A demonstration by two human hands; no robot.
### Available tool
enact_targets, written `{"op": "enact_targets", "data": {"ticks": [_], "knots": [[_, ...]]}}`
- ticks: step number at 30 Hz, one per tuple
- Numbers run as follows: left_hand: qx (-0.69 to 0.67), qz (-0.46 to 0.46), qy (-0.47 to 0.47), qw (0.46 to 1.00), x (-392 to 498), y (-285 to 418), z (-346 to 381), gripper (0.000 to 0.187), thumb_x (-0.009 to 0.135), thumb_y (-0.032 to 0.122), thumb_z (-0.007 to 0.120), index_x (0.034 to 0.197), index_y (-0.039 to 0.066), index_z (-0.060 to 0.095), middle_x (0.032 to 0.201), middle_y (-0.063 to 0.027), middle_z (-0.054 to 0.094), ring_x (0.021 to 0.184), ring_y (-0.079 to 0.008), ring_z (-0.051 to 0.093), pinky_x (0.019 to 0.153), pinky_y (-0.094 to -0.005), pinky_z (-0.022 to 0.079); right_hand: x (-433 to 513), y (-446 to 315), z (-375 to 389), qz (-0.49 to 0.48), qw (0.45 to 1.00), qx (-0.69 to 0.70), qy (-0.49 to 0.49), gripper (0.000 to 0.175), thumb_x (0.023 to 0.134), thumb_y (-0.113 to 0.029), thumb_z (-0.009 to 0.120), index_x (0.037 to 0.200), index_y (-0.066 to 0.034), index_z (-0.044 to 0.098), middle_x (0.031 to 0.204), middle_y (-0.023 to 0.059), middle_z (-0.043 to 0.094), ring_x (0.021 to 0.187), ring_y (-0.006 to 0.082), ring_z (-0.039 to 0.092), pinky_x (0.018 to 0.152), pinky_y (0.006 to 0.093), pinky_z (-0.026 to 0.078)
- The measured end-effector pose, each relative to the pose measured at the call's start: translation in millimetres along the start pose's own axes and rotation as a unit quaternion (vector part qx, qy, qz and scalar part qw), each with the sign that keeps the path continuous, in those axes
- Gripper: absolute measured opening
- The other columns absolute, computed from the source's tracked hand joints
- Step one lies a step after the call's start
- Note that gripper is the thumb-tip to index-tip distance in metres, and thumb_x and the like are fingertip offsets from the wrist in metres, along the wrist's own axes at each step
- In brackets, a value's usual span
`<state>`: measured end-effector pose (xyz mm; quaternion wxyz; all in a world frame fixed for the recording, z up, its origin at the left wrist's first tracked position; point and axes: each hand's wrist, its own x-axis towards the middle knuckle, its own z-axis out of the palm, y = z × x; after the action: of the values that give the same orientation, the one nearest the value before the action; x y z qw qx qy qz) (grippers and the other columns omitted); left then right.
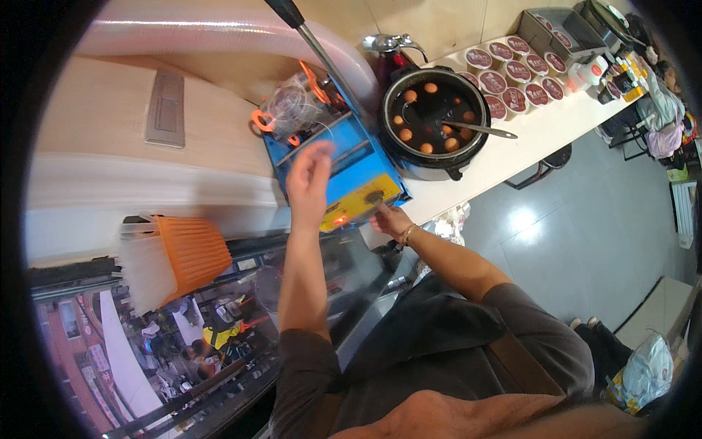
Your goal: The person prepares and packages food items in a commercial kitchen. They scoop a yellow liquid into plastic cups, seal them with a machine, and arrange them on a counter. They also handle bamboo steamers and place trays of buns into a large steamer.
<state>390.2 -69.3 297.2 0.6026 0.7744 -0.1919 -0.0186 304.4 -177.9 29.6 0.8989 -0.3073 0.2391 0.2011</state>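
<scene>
In front of me is a blue machine, apparently a cup sealer, with a yellow control panel and a lit red indicator. Its long metal lever rises towards the top, ending in a black handle. My left hand, blurred by motion, is above the machine's left side with nothing visible in it. The fingertips of my right hand reach the black knob on the panel; whether they pinch it is unclear. Clear plastic film and orange parts lie at the machine's back.
A pot of dark liquid and eggs, with a ladle, stands right of the machine. Beyond it are several sealed cups and a grey bin. An orange brush is at left beside a window overlooking a street.
</scene>
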Motion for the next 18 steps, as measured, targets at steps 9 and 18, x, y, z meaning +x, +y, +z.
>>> {"op": "enact_targets", "data": {"ticks": [9, 18], "knots": [[0.505, 0.151, 0.118, 0.842, 124.7, -50.8, -17.7, 0.04, 0.096, 0.016, 0.056, 0.133, -0.001, 0.057, 0.142, -0.0201, 0.053, 0.133, -0.0399, 0.048, 0.114, -0.0481, 0.035, 9.4, -2.9, -1.9, 0.017, 0.992, -0.12, 0.025, 0.043, 0.097, -0.052, 0.06, 0.105, -0.0105, 0.062, 0.081, 0.0046, 0.071, 0.065, 0.0127, 0.067, 0.058, 0.026, 0.052], [0.511, 0.111, 0.125, 0.843, 173.2, -40.2, -33.9, 0.042, 0.101, 0.029, 0.047, 0.127, 0.001, 0.064, 0.131, -0.0177, 0.063, 0.125, -0.0354, 0.055, 0.109, -0.0474, 0.041, -37.3, -43.3, -22.4, 0.127, 0.929, -0.319, -0.138, 0.047, 0.092, -0.047, 0.072, 0.121, -0.0096, 0.065, 0.098, 0.0017, 0.071, 0.08, 0.0106, 0.066, 0.07, 0.027, 0.054]]}}
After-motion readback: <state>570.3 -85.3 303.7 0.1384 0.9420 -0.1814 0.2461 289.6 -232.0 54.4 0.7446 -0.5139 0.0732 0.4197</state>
